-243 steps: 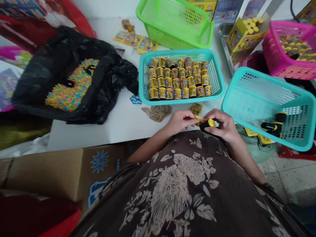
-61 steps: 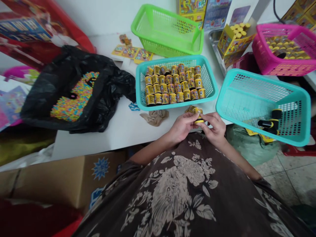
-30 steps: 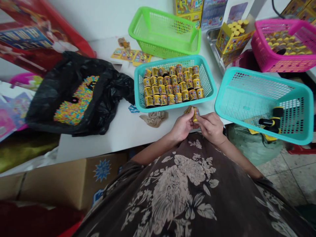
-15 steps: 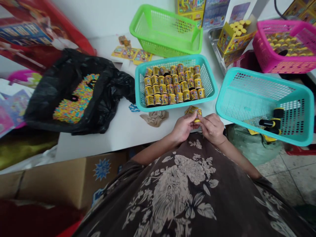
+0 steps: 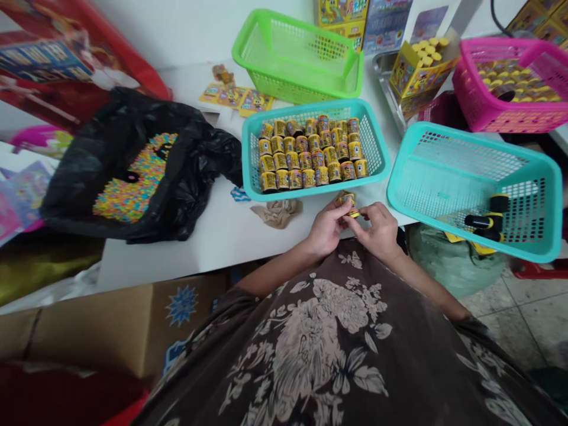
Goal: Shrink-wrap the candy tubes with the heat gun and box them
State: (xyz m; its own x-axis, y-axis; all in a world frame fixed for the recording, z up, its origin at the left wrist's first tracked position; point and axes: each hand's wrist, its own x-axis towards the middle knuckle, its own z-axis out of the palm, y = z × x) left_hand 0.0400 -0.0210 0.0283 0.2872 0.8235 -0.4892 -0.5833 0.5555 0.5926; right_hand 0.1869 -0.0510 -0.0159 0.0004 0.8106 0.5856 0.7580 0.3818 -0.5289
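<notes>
White table [image 5: 208,228] against a pale wall [image 5: 195,29], crowded at the back and on both sides. Large cardboard box [image 5: 106,322] below it, at lower left.

Left hand [image 5: 326,229]: at the table's near edge, thumb and fingers closed on a small yellow printed cup [image 5: 353,210], thumb pressed over its side. Right hand [image 5: 377,228]: just beside, thumb and forefinger curled at the cup's lower right edge with a little room between them; whether they pinch it, cannot tell. Cup partly hidden by the fingers, in front of the body and near the patterned dark garment [image 5: 310,319].

Directly beyond the hands: turquoise basket [image 5: 317,192], with rows of similar yellow cups [image 5: 305,160] standing inside. Brown crumpled cloth [image 5: 278,214] near the left hand; blue-and-white scrap [image 5: 240,194] farther left.

Left side: black plastic bag [image 5: 208,139], mouth spread, with multicoloured small pieces [image 5: 128,192] inside. Behind: green basket [image 5: 302,92], yellow printed cards [image 5: 256,102] to its left.

Right side: second turquoise basket [image 5: 448,177], a few black pieces [image 5: 497,222] with yellow bands at its right end. Beyond it, a pink basket [image 5: 506,117] and an open yellow box [image 5: 406,80] of yellow-capped items [image 5: 428,52].
</notes>
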